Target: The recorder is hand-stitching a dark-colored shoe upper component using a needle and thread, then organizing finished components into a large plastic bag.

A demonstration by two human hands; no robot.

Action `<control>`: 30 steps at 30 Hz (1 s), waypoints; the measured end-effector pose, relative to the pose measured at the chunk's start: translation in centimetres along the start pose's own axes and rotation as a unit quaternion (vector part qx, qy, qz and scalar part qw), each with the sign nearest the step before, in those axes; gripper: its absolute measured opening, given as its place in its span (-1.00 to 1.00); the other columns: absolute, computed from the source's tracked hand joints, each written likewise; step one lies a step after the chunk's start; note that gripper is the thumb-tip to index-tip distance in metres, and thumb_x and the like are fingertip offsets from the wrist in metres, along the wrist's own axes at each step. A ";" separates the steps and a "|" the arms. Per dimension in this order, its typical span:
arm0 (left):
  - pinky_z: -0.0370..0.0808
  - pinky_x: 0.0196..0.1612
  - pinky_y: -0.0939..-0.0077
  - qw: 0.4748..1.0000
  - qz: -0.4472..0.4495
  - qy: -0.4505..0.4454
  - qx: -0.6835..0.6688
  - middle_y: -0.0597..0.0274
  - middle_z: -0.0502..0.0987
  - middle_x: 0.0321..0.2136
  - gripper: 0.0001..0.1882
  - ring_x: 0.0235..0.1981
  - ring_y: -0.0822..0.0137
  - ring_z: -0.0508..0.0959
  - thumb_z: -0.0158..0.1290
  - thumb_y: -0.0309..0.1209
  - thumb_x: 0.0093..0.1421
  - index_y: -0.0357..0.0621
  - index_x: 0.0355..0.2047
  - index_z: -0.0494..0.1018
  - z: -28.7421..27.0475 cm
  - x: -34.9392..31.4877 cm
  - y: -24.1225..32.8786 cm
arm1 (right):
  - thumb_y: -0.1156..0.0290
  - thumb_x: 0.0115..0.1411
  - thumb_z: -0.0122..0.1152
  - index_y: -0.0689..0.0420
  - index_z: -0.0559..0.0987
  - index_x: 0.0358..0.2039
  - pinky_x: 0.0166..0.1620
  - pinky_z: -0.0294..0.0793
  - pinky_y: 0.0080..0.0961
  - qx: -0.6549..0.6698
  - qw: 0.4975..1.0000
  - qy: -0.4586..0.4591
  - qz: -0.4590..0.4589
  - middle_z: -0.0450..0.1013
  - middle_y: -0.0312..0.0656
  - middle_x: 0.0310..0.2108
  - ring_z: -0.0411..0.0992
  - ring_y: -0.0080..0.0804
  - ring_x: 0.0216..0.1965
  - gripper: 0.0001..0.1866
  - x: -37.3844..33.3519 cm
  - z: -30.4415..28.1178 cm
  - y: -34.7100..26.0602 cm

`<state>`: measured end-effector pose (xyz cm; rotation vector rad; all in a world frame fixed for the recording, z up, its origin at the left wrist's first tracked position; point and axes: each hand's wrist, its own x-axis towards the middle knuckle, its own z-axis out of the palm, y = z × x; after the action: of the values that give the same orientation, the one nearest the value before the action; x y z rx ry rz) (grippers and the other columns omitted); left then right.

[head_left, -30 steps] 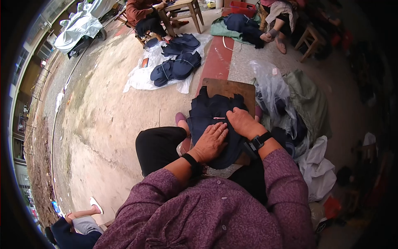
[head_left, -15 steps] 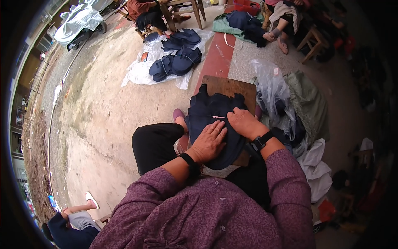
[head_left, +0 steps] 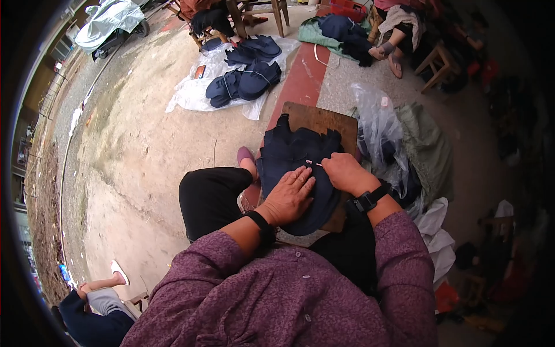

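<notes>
A stack of dark navy cloth pieces (head_left: 283,147) with ragged far edges lies on a brown wooden board (head_left: 335,121) in front of my knees. My left hand (head_left: 290,194) rests flat on the cloth, fingers stretched out and close together. At the right edge of the stack, my right hand (head_left: 346,172) is closed in a pinch. From its fingertips a thin pink-and-white piece (head_left: 318,165) sticks out to the left over the cloth. A small pink loop (head_left: 309,162) shows just beyond my left fingertips; whether it joins that piece I cannot tell.
Clear plastic (head_left: 376,110) and a green-grey sack (head_left: 425,150) lie to the right of the board. Tied navy cloth bundles (head_left: 251,81) rest on a plastic sheet (head_left: 188,98) ahead. Other people sit at the far side and lower left. A wooden stool (head_left: 435,66) stands far right.
My right hand has shifted slightly right and down. The pink item lying across the cloth now shows as a small loop and a thin piece by my right fingertips. My left hand stays flat.
</notes>
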<state>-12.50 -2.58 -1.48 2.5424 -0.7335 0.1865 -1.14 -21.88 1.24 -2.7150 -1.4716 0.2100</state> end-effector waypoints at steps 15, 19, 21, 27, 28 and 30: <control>0.15 0.25 0.11 1.000 -0.009 -0.005 0.000 -0.12 0.28 0.16 -0.44 0.23 -0.06 0.24 0.12 -0.32 0.08 -0.26 0.10 0.32 -0.2 0.1 0.2 | 0.39 0.11 0.14 0.14 0.45 -0.49 -0.34 0.43 -0.10 0.200 0.977 0.075 0.021 0.45 0.00 -0.55 0.47 0.05 -0.40 -0.88 1.1 1.6 1.7; 0.18 0.23 0.11 1.000 -0.004 0.000 -0.008 -0.09 0.30 0.15 -0.45 0.22 -0.05 0.26 0.12 -0.33 0.08 -0.26 0.07 0.33 -0.1 0.3 0.1 | 0.37 0.11 0.14 0.14 0.44 -0.51 -0.35 0.42 -0.10 0.210 0.975 0.068 -0.009 0.44 0.01 -0.56 0.46 0.05 -0.40 -0.85 0.6 1.6 2.6; 0.18 0.23 0.12 1.000 -0.005 -0.007 -0.010 -0.09 0.30 0.15 -0.45 0.22 -0.04 0.26 0.12 -0.33 0.07 -0.26 0.07 0.33 -0.3 0.5 0.2 | 0.37 0.11 0.14 0.14 0.44 -0.52 -0.35 0.42 -0.10 0.210 0.976 0.063 -0.009 0.43 0.01 -0.56 0.46 0.05 -0.41 -0.84 0.2 1.9 3.0; 0.16 0.24 0.13 1.000 -0.007 -0.016 -0.007 -0.09 0.30 0.16 -0.45 0.23 -0.02 0.25 0.11 -0.32 0.09 -0.27 0.08 0.33 -0.5 0.6 0.1 | 0.38 0.11 0.14 0.14 0.41 -0.54 -0.38 0.38 -0.07 0.173 0.984 0.047 0.018 0.41 0.02 -0.57 0.44 0.08 -0.43 -0.84 -3.3 1.6 5.3; 0.15 0.25 0.14 1.000 -0.008 -0.020 0.000 -0.09 0.29 0.16 -0.45 0.23 -0.02 0.25 0.10 -0.31 0.10 -0.28 0.09 0.33 -0.5 0.5 0.2 | 0.39 0.11 0.14 0.14 0.42 -0.53 -0.38 0.37 -0.07 0.191 0.978 0.072 0.031 0.41 0.01 -0.57 0.44 0.07 -0.43 -0.85 -4.1 1.4 5.1; 0.14 0.26 0.14 1.000 -0.013 -0.025 0.001 -0.09 0.28 0.17 -0.45 0.24 -0.02 0.24 0.10 -0.30 0.11 -0.27 0.10 0.32 -0.6 0.3 0.2 | 0.41 0.11 0.16 0.13 0.45 -0.49 -0.41 0.34 -0.10 0.228 0.965 0.118 0.050 0.42 0.00 -0.57 0.44 0.06 -0.44 -0.89 -4.5 1.1 4.4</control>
<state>-12.36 -2.58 -0.79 2.5649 -0.7181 0.1139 -0.06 -28.11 0.14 -2.3460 -1.0672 0.1910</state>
